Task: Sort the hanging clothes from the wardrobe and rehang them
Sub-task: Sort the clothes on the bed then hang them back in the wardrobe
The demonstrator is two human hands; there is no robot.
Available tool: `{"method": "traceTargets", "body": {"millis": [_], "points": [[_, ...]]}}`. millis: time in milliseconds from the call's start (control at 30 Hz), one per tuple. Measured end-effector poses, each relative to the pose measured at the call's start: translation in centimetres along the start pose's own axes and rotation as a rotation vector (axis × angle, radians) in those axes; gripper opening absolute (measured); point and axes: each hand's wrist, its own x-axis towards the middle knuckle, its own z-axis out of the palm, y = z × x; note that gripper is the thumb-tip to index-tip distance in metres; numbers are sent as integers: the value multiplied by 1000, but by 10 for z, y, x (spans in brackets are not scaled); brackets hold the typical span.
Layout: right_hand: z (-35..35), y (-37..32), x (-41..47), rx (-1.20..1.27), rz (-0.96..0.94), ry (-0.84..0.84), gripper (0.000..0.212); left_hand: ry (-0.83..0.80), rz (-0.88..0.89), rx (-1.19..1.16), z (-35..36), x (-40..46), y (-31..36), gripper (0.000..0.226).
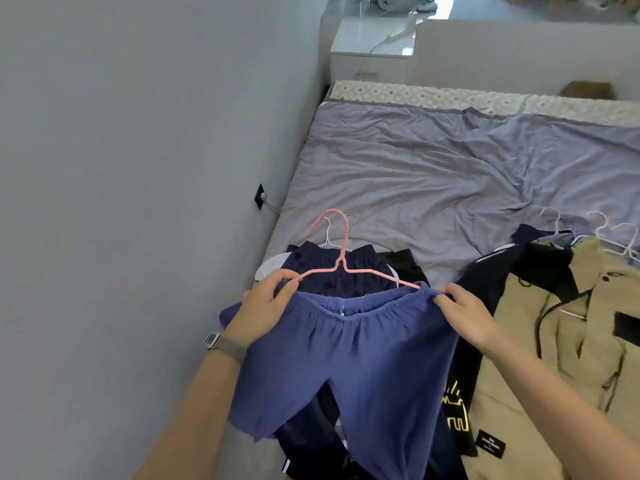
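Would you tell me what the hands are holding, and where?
Both hands hold blue shorts by the waistband: left hand at one end, right hand at the other.

No wording can be read anywhere. A small black label [492, 447] on the beige jacket [568, 341] carries white print too small to make out, and left of that label a dark garment [460, 403] shows a yellow graphic [455, 408], not legible as letters

Trousers [349, 358] on hanger [341, 261] above clothes pile, jacket [561, 341] right.
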Motion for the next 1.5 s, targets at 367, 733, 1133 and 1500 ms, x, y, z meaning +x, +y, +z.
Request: {"method": "traceTargets", "body": {"millis": [367, 733, 1133, 1500], "points": [[24, 26, 59, -315, -108, -129, 70, 216, -67, 401, 47, 128, -11, 48], [-6, 172, -14, -118, 270, -161, 67, -286, 44, 510, 220, 41, 30, 65], [-216, 399, 11, -113, 282, -97, 52, -275, 52, 347, 436, 5, 205, 56], [-365, 567, 66, -304, 354, -188, 57, -366, -75, 229, 643, -15, 323, 48]]}}
